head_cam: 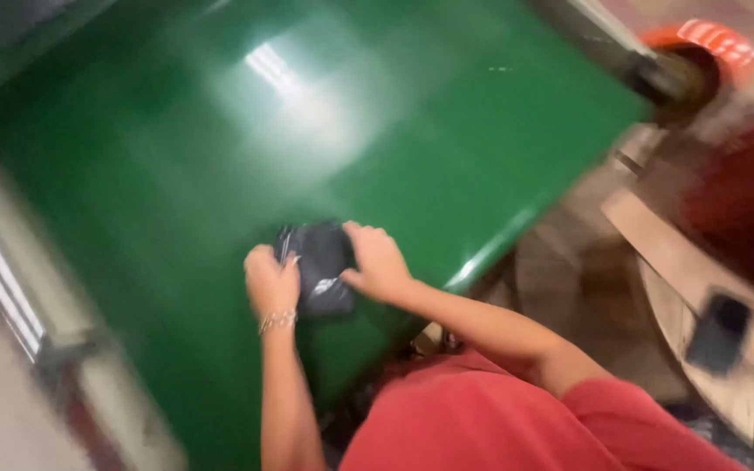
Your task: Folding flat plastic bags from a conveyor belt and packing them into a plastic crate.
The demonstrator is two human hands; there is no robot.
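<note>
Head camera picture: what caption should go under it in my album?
Both hands, left hand and right hand, hold a dark plastic packet on a green table.

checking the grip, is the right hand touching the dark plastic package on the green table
Touching. The head view shows the right hand with fingers laid over the dark package's top edge.

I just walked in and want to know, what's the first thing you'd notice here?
The big shiny green table fills most of the view, with a bright light glare near its top middle. At its near edge, the left hand and right hand grip a small dark bag between them. An orange ring glows in the top right corner, and a dark phone lies on a board at the right.
</note>
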